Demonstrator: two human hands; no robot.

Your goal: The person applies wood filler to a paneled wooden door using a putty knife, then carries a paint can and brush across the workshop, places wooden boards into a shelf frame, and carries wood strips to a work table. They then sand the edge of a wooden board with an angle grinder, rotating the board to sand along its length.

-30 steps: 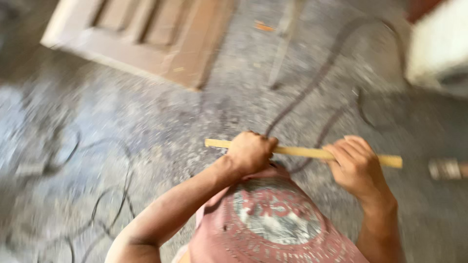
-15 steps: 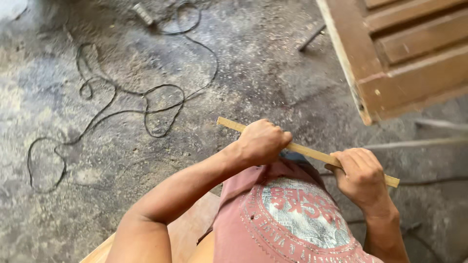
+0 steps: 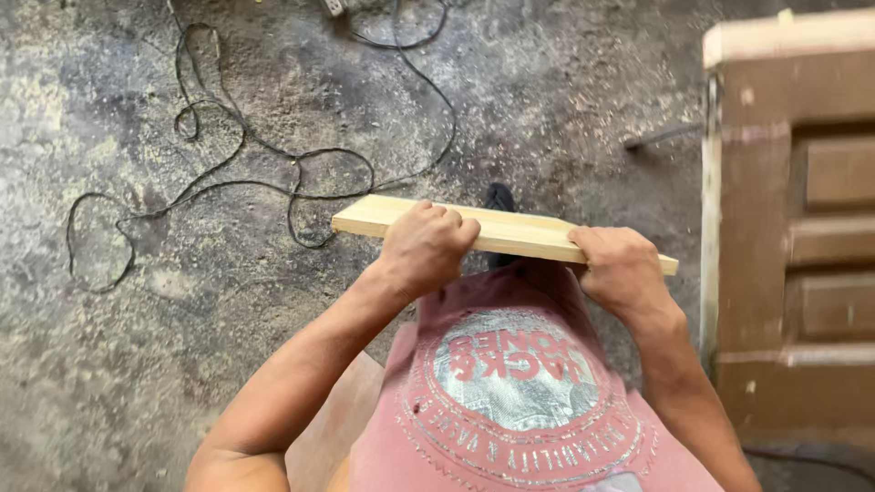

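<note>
A pale wooden board [image 3: 510, 232] is held level in front of my waist, its broad face turned up. My left hand [image 3: 425, 248] grips it near its left third, fingers curled over the far edge. My right hand [image 3: 622, 271] grips it near the right end in the same way. Below the hands my pink printed shirt [image 3: 510, 392] fills the lower middle of the view. A dark shoe tip [image 3: 499, 197] shows just beyond the board.
A brown panelled wooden door [image 3: 802, 237] lies flat at the right. A thin black cable [image 3: 264, 173] loops over the dusty concrete floor [image 3: 118, 364] at the upper left, running to a plug strip [image 3: 333, 7] at the top edge. Sawdust is scattered about.
The view swung so the panelled door went from upper left to the right side. The board turned from edge-on to its broad face up; both hands kept their grip.
</note>
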